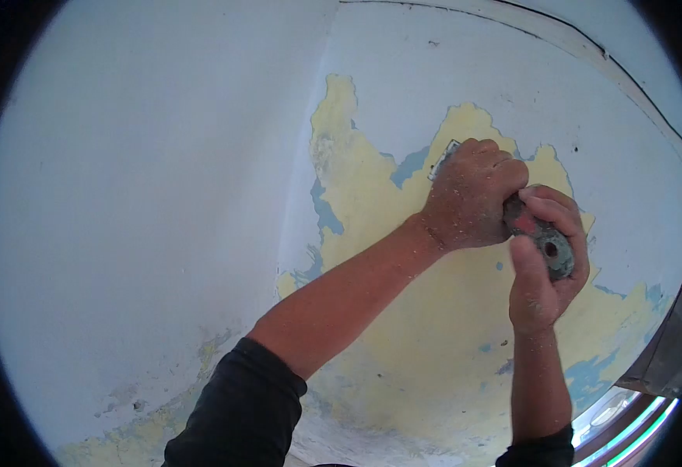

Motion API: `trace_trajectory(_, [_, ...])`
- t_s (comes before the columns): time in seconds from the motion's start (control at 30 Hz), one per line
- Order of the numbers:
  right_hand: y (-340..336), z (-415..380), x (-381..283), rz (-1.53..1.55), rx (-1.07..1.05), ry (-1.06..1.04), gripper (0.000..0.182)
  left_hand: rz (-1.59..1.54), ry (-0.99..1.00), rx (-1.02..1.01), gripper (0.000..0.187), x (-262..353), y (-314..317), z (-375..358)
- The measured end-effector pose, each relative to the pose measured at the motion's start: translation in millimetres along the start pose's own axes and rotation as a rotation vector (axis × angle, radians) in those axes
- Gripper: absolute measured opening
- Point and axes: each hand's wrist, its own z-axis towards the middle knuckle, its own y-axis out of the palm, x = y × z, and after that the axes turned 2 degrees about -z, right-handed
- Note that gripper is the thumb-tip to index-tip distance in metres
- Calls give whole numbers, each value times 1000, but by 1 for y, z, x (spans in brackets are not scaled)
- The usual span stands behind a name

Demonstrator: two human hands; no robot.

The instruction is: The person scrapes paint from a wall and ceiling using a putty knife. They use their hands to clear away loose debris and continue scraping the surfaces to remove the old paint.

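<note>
A paint scraper (560, 260) with a worn, dusty handle, partly red and with a hole near its end, is held against a wall (419, 311) of peeling paint. My left hand (477, 191) is closed over its front part, knuckles up, and hides most of the blade. Only a narrow metal corner of the blade (443, 160) shows past those fingers, over the yellow area near the edge of the white paint. Behind it, my right hand (566, 226) wraps the handle's rear end, thumb on one side and fingers on the other. Pale dust specks both hands.
White paint (411, 70) surrounds the bared yellow area, with blue patches (412, 166) along the ragged border. A wall corner runs down left of it, beside another white wall (146, 194). Dark sheet-like material (671, 346) and bright strips stand at the lower right.
</note>
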Motion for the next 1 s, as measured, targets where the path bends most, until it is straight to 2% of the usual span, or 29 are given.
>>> trace_trajectory(0.03, [5, 1, 2, 6, 1, -7, 34, 46, -6, 3, 25, 1, 3, 0])
trace_trajectory(0.07, [9, 5, 6, 75, 90, -91, 23, 92, -12, 8, 25, 2, 6, 1])
trace_trajectory(0.1, [12, 8, 9, 147, 176, -174, 20, 102, -8, 13, 25, 3, 11, 1])
trace_trajectory(0.13, [16, 11, 10, 159, 171, -181, 20, 98, -9, 13, 21, 5, 15, 2])
trace_trajectory(0.2, [22, 19, 12, 563, 156, -192, 34, 109, -10, 7, 19, 1, 18, 3])
trace_trajectory(0.3, [14, 31, 22, 738, 167, -161, 40, 139, -43, 26, 21, 0, 21, 7])
trace_trajectory(0.4, [12, 47, 28, 794, 156, -159, 40, 262, 28, 100, 19, 2, 11, 15])
trace_trajectory(0.47, [19, 51, 25, 725, 172, -208, 40, 246, -121, -187, 16, 8, -1, 19])
trace_trajectory(0.53, [31, 53, 18, 658, 179, -276, 40, 243, -128, -239, 16, 6, -2, 22])
trace_trajectory(0.57, [38, 52, 15, 603, 280, -275, 39, 228, -133, -282, 16, 3, -2, 24])
trace_trajectory(0.6, [44, 52, 13, 546, 382, -275, 39, 247, -124, -280, 16, 2, -2, 25])
trace_trajectory(0.63, [42, 50, 19, 557, 382, -287, 39, 332, -118, -169, 16, 4, 2, 21])
trace_trajectory(0.67, [36, 48, 29, 697, 365, -240, 36, 411, -112, -52, 15, 9, 3, 19])
trace_trajectory(0.7, [32, 47, 37, 834, 340, -191, 34, 415, -102, -41, 15, 13, 2, 18])
trace_trajectory(0.77, [32, 45, 38, 822, 288, -243, 34, 658, -139, -15, 17, 30, -5, 18])
trace_trajectory(0.8, [34, 46, 36, 809, 248, -282, 34, 663, -138, -3, 17, 37, -11, 16])
trace_trajectory(0.87, [38, 46, 22, 711, 214, -265, 34, 567, -479, -186, 21, 54, -23, 14])
trace_trajectory(0.9, [39, 44, 16, 608, 194, -244, 34, 558, -481, -193, 21, 55, -30, 16])
trace_trajectory(0.97, [40, 45, 11, 659, 209, -221, 33, 545, -587, -574, 25, 56, -43, 30])
trace_trajectory(1.0, [40, 47, 9, 729, 210, -208, 32, 540, -586, -576, 25, 58, -39, 30])
